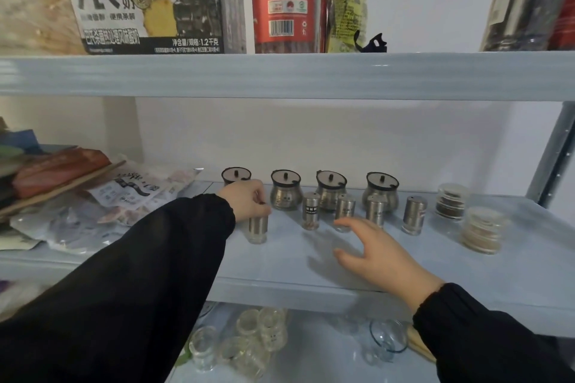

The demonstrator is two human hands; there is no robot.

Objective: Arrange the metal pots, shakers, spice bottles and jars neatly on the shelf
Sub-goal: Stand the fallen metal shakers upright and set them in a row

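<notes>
We are lining up shakers: our left hand (249,202) grips the leftmost shaker (257,228) on the shelf (280,264), our right hand (370,252) hovers open; next, probably, set it level with the row.

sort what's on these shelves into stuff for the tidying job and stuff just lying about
For the job: metal pots at the back; shakers in front; the shaker gripped by the left hand; stacked clear jars at right; right hand, open.
Lying about: food packets at left; milk carton up top; glassware down below.
</notes>
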